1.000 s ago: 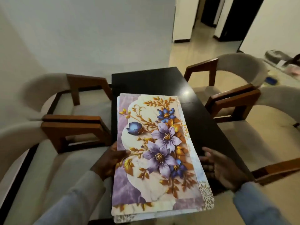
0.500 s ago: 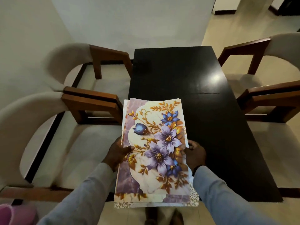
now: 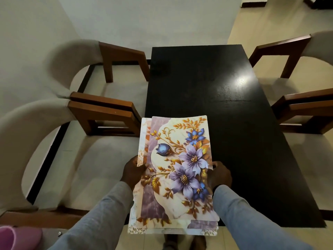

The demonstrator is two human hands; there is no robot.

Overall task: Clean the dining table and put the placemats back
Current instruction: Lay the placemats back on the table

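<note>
Stack of placemats (image 3: 177, 177), top one w/ purple & blue flowers, gold leaves on cream/marble, held over near-left edge of the black dining table (image 3: 225, 98). Left hand (image 3: 132, 171) grips left edge, thumb on top. Right hand (image 3: 219, 175) grips right edge, fingers prob. curled under.

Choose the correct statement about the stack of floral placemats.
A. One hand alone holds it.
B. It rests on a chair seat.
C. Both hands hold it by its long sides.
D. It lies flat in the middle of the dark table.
C: the left hand and the right hand grip opposite long edges of the stack of floral placemats, held over the near end of the dark rectangular table.
</note>
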